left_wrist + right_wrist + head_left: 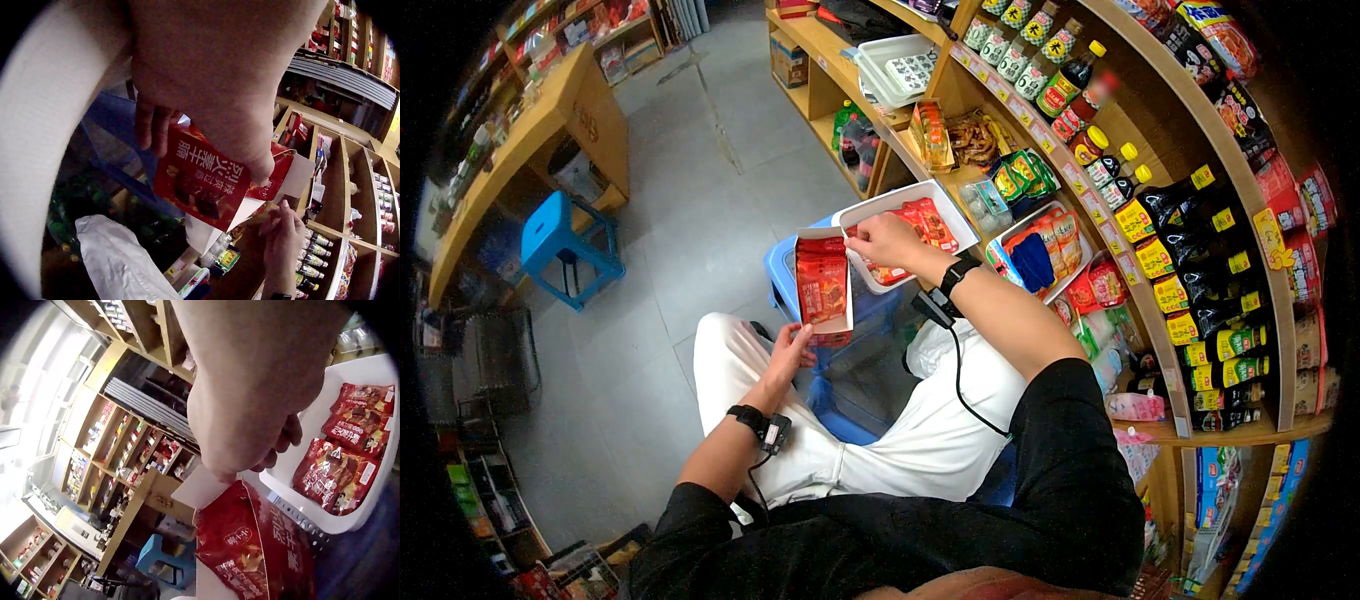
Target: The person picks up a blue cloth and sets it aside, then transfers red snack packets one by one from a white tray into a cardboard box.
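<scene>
A red cardboard box (200,178) with white inner flaps stands tilted over the blue stool, filled with red snack packets (822,285). My left hand (788,355) grips the box at its near end, thumb on one side and fingers on the other. At the far end, my right hand (883,242) has its fingers curled and its thumb and fingertips at the white flap (197,487), pinching the edge. Beside the box, a white plastic tray (334,520) holds several similar red packets (334,475); my right hand passes over this tray in the head view.
The tray stands on a blue stool (783,275) between the knees. To the right, a curved wooden shelf (1135,432) carries sauce bottles (1070,80) and bagged goods. Another tray with packets (1060,245) is close by. A second blue stool (570,245) stands across the tiled floor.
</scene>
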{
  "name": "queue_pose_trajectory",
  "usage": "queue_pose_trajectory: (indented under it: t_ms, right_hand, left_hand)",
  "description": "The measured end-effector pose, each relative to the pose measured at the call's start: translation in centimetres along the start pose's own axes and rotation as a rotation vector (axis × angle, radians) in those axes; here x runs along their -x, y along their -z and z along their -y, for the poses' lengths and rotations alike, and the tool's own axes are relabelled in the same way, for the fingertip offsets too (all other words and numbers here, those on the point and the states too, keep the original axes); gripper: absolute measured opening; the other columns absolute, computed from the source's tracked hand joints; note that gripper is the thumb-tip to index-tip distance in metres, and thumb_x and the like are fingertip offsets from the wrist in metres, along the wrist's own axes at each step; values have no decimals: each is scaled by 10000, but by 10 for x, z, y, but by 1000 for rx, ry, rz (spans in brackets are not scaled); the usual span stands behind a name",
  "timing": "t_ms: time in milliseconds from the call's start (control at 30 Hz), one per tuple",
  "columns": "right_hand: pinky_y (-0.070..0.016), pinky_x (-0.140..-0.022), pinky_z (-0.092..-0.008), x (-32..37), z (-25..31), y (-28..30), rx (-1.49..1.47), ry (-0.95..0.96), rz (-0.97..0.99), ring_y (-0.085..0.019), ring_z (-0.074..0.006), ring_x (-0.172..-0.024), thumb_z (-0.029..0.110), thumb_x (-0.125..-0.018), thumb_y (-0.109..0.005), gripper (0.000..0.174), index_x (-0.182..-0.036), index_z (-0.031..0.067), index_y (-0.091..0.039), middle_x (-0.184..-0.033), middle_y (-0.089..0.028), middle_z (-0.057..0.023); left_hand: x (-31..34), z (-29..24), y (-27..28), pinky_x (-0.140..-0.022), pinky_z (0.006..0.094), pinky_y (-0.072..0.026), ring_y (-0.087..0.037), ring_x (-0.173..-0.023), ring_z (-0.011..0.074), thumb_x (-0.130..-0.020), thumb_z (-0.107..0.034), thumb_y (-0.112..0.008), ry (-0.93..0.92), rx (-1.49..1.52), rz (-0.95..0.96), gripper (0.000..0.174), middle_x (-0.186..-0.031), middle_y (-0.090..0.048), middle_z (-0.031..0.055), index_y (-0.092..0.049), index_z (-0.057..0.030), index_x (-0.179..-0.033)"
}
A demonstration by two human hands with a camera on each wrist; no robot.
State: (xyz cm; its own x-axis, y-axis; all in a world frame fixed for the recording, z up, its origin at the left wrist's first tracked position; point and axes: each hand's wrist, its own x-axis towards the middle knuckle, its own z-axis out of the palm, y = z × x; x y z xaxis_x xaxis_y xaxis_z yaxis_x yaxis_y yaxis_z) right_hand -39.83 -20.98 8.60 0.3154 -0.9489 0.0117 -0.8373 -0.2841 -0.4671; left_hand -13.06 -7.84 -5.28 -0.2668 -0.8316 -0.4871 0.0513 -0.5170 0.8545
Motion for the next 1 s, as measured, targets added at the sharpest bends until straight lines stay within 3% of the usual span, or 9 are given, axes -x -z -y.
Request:
queue_pose_trajectory:
  t_ms: [333,400,467,633,800,867,1000]
  right_hand:
    - [-509,-645,-448,-2,-53,-1,-119,-170,-107,-663,-353,-699,374,-832,-672,358,-729,32,-694,-719,-669,-189]
    - [-523,-617,-396,-5,-72,-9,-80,-164,-165,-664,-301,-625,331,-824,-679,339,-710,12,-685,-676,-675,-158]
    - [-536,-639,-406,-2,-74,-6,-165,-357,-100,-687,-300,-679,288,-797,-688,285,-758,5,-696,-730,-685,-185]
    - [-543,-685,-417,-7,-104,-16,92,-239,-199,-687,-322,-714,278,-780,-698,255,-830,28,-709,-757,-691,-189]
    - [-537,-682,-421,-7,-121,-28,-13,-366,-64,-691,-320,-734,276,-767,-704,273,-831,12,-675,-756,-692,-180]
    - [-536,-696,-430,-9,-127,-35,114,-336,-24,-688,-338,-767,280,-752,-713,281,-839,15,-676,-774,-690,-196]
    - [-533,-791,-436,-4,-103,-30,66,-372,144,-683,-360,-878,351,-745,-723,395,-897,-12,-679,-902,-695,-237]
  left_hand:
    - [-2,2,1,-598,289,-516,-596,-679,147,-898,-535,-644,13,28,-4,702,-989,-605,99,-428,-25,-1328]
    - [-6,3,2,-606,291,-515,-595,-689,147,-898,-535,-644,31,24,-15,699,-989,-604,95,-432,-26,-1327]
    - [-11,11,5,-637,299,-515,-593,-715,147,-898,-536,-644,34,14,-21,694,-986,-601,87,-438,-32,-1327]
    - [-2,1,2,-653,296,-513,-590,-735,144,-919,-518,-627,19,10,3,681,-1022,-603,88,-420,-27,-1343]
    - [-11,7,6,-634,296,-518,-595,-706,145,-913,-514,-638,8,29,33,706,-1029,-598,101,-401,-17,-1355]
    - [-11,9,6,-625,301,-521,-596,-690,148,-906,-516,-646,12,12,12,717,-1015,-599,108,-400,-13,-1354]
    - [-12,13,7,-617,301,-533,-600,-693,151,-900,-521,-651,4,11,13,731,-993,-594,111,-400,-9,-1358]
